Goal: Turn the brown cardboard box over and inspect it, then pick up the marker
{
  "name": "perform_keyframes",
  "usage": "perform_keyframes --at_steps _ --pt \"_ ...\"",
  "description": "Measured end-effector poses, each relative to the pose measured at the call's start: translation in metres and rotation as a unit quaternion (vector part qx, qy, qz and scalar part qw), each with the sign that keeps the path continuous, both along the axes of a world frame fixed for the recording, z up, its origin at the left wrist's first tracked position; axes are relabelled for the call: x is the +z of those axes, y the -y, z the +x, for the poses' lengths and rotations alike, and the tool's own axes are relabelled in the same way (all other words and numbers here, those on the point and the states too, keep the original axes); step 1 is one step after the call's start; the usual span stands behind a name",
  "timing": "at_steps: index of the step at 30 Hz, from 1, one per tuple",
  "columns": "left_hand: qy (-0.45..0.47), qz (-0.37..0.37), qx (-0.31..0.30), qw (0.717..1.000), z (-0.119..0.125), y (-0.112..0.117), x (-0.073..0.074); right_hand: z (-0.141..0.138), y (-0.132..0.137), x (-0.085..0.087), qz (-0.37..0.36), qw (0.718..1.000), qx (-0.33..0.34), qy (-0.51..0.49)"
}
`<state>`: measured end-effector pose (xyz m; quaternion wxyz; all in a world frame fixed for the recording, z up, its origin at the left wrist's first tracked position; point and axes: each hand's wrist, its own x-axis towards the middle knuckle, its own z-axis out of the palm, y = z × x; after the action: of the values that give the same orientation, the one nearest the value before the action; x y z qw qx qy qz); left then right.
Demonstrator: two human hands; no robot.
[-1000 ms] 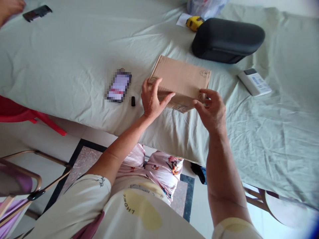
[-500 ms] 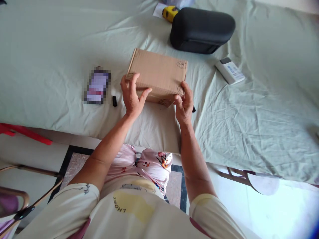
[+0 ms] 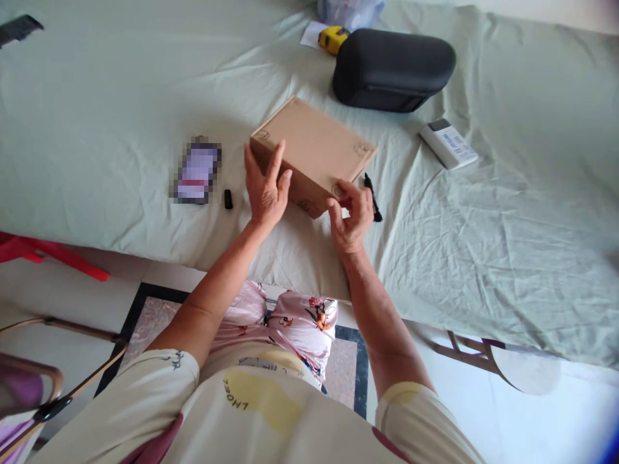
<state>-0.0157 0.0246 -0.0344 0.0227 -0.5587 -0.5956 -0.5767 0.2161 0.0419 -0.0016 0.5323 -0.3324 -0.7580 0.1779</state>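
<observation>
A closed brown cardboard box (image 3: 316,147) lies on the pale green cloth of the table (image 3: 120,116), turned at a slant. My left hand (image 3: 265,189) presses flat against its near left side, fingers up over the top edge. My right hand (image 3: 349,214) pinches the box's near right corner. A black marker (image 3: 373,197) lies just right of that hand, uncapped, and its black cap (image 3: 228,198) sits left of my left hand.
A phone (image 3: 196,171) lies left of the cap. Behind the box are a black case (image 3: 391,67), a yellow tape measure (image 3: 333,38) and a plastic bag (image 3: 349,11). A white device (image 3: 447,143) lies to the right. Chairs stand below the table edge.
The box has turned clockwise under both hands. My right hand slid from the right end to the near right corner, and the marker beside it has come into full view.
</observation>
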Motion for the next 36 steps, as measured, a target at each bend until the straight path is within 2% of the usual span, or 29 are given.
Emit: perform_keyframes --at_steps 4,6,8,11,20,24,28,31,36 --pt "-0.029 0.021 -0.043 0.998 0.012 0.001 -0.002 -0.019 0.02 0.004 0.043 0.992 0.099 0.059" --pt "-0.048 0.048 -0.074 0.995 0.015 0.003 -0.002 -0.025 0.024 0.005 0.057 0.989 0.116 0.072" --pt "-0.063 0.063 -0.096 0.991 0.017 0.004 -0.002 -0.025 0.023 0.006 0.055 0.992 0.09 0.072" --pt "-0.079 0.055 -0.107 0.99 0.019 0.007 0.0 -0.02 0.015 0.008 0.042 0.997 0.015 0.06" --pt "-0.097 0.063 -0.089 0.989 0.026 0.006 0.005 0.008 -0.025 -0.001 0.015 0.993 -0.116 0.022" --pt "-0.086 0.063 -0.079 0.991 0.026 0.007 0.007 0.025 -0.037 -0.008 -0.032 0.99 -0.133 -0.02" --pt "-0.072 0.02 -0.068 0.995 0.023 0.013 0.015 0.027 -0.041 -0.01 -0.065 0.985 -0.154 -0.05" --pt "-0.04 0.003 -0.05 0.998 0.02 0.015 0.021 0.02 -0.033 -0.006 -0.059 0.985 -0.161 -0.036" --pt "0.026 -0.012 0.0 1.0 0.014 0.012 0.019 0.003 -0.007 0.002 -0.047 0.993 -0.11 -0.015"
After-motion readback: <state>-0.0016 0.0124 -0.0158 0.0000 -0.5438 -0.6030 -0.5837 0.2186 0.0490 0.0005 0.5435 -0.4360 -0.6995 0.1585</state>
